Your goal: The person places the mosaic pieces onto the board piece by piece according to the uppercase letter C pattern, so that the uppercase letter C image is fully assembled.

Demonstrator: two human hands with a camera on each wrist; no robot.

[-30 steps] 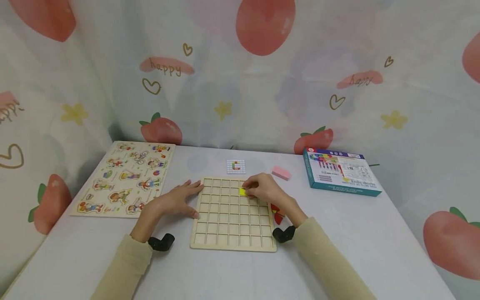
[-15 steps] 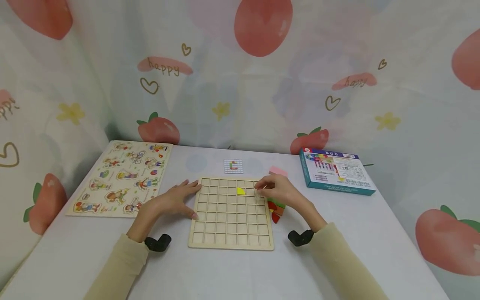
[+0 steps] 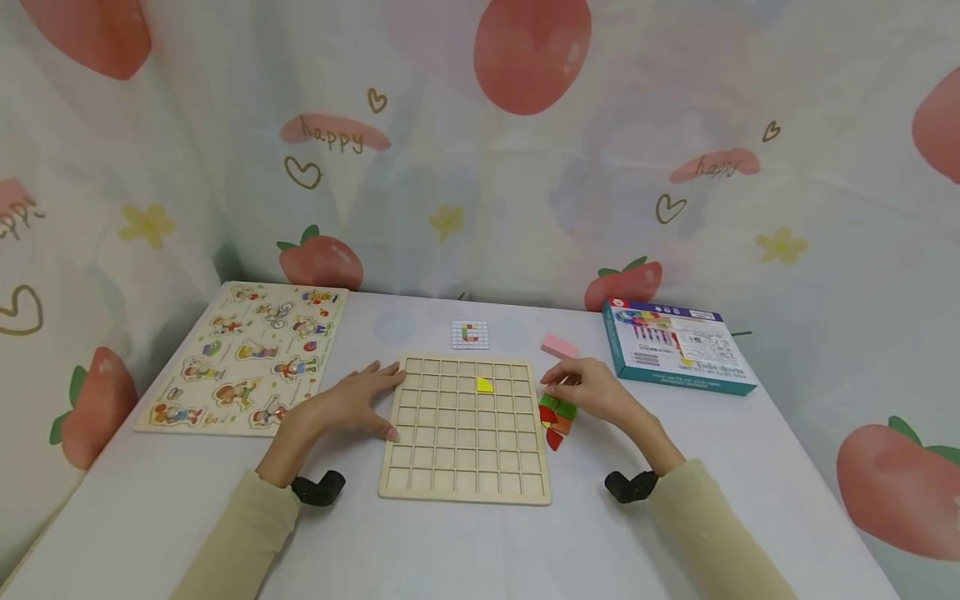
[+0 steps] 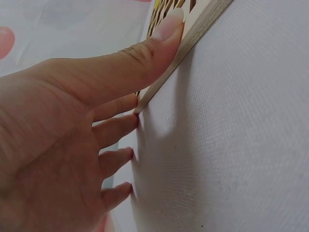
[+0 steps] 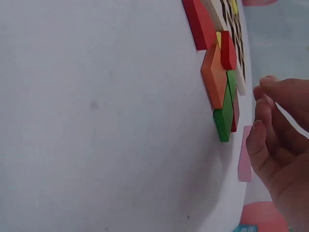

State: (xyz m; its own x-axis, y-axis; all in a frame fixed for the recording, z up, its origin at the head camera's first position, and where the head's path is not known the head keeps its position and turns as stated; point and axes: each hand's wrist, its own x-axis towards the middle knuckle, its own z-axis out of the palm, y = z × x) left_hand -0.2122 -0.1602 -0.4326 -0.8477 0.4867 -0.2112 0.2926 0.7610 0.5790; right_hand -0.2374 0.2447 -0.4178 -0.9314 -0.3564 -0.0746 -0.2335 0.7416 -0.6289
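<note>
Clock positions use the centre of the pale wooden grid board [image 3: 456, 433] as hub, 12 o'clock pointing away from the person.

Hazards, as judged:
1. Displaced neighbours. The cluster of small red, green, orange and yellow flat blocks [image 3: 566, 411], between 2 and 3 o'clock, is packed tightly beside the board; a wide pinch could drag several blocks together.
2. Board shift. Excess pressure from the 9 o'clock edge could slide the board into the cluster.
3. Dislodged piece. The yellow piece with one rounded side [image 3: 485, 385] lies in a cell near 1 o'clock; a low pass of the hand could turn it. Whether it sits flat cannot be told.
4. Misreading. The small white gridded pattern card [image 3: 470, 335], at 12 o'clock, has fine print, so a cell could be miscounted.

Hands:
- Left hand [image 3: 352, 404]: fingers spread and extended, grasping nothing; thumb and fingertips rest on the board's edge between 9 and 10 o'clock.
- Right hand [image 3: 591, 389]: released, fingers loosely bent, thumb and forefinger tips close together near 2 o'clock, above the cluster; no block shows between them.
</note>
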